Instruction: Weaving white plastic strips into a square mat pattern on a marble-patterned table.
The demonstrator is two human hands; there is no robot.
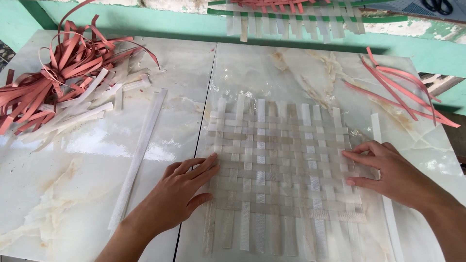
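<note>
A woven mat of translucent white strips (281, 170) is squared up on a marble-patterned tabletop (97, 165).

The mat is pressed flat at its left edge by the left hand (182, 191), fingers spread, and at its right edge by the right hand (388, 172), fingers extended close together. Even inward pressure from both edges would likely be best, so that gaps are closed. Left of the mat a loose white strip (138, 155) is laid; beyond it, a pile of pink strips (53, 73).

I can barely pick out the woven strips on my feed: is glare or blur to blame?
Head view: sharp, no blur. Glare streaks the glossy marble table left of the left hand; the translucent white woven mat blends into the pale marble. The right hand casts only a soft shadow.
</note>
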